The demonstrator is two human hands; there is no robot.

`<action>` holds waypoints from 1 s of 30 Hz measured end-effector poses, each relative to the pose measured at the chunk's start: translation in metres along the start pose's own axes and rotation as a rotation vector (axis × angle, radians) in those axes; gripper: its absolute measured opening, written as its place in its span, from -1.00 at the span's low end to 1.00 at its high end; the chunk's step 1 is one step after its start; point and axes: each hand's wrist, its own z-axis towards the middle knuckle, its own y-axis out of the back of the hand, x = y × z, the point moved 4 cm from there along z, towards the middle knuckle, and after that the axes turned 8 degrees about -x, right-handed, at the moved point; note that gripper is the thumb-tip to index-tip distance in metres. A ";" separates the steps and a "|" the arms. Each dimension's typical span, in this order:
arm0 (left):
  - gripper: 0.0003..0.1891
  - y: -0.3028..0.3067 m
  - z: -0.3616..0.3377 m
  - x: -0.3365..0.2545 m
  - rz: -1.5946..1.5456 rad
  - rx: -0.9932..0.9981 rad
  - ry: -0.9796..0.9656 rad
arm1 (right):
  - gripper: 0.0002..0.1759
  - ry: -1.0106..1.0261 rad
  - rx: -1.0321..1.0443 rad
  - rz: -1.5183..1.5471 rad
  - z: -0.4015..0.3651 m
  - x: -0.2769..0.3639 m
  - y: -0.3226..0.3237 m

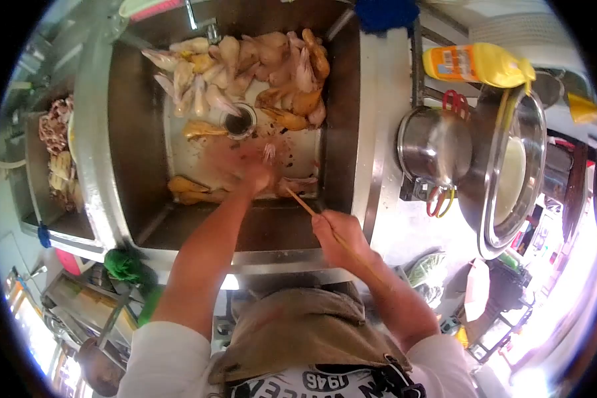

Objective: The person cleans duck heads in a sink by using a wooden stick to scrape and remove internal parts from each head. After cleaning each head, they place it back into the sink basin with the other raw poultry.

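My right hand (pixel 341 237) is closed around a long thin wooden stick (pixel 301 202) at the near right side of the metal sink (pixel 341 132). The stick slants down into the sink, its tip close to a piece of raw poultry (pixel 298 184). My left hand (pixel 257 176) reaches low over the sink floor, its fingers smeared by motion. A pale, pronged thing (pixel 269 152) shows just beyond it. Reddish wet patches and dark bits surround the hand. Yellowish poultry pieces (pixel 191 190) lie left of it, and a big heap of raw poultry (pixel 235 63) fills the far side.
A round drain (pixel 239 123) sits mid-sink, below a tap (pixel 212 32). Another basin on the left holds meat pieces (pixel 58 126). On the right stand a steel pot (pixel 434 147), a large metal bowl (pixel 487 232) and a yellow bottle (pixel 474 64). A green scrubber (pixel 122 265) rests at the near-left edge.
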 end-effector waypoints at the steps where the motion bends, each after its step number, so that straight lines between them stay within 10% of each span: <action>1: -0.66 0.021 -0.007 -0.009 -0.236 -0.024 0.135 | -0.73 0.030 0.015 0.010 0.001 0.009 0.004; 5: -0.74 0.137 -0.061 -0.090 -0.384 0.526 0.296 | -0.73 0.263 0.033 0.081 0.001 0.042 0.012; 8: -0.65 0.166 -0.088 -0.117 -0.268 0.465 -0.257 | -0.70 0.485 0.068 0.119 -0.004 0.062 0.016; 10: -0.57 0.181 -0.108 -0.142 -0.451 0.411 -0.207 | -0.71 0.565 0.100 0.094 -0.008 0.070 0.017; 12: -0.51 0.186 -0.130 -0.163 -0.908 0.406 0.307 | -0.73 0.630 0.128 0.069 -0.013 0.074 0.019; 25: -0.61 0.195 -0.147 -0.176 -0.593 0.257 -0.101 | -0.78 0.853 0.248 -0.124 -0.023 0.079 0.016; 30: -0.77 0.189 -0.163 -0.181 -0.700 0.161 0.140 | -0.80 0.934 0.240 -0.204 -0.019 0.071 -0.003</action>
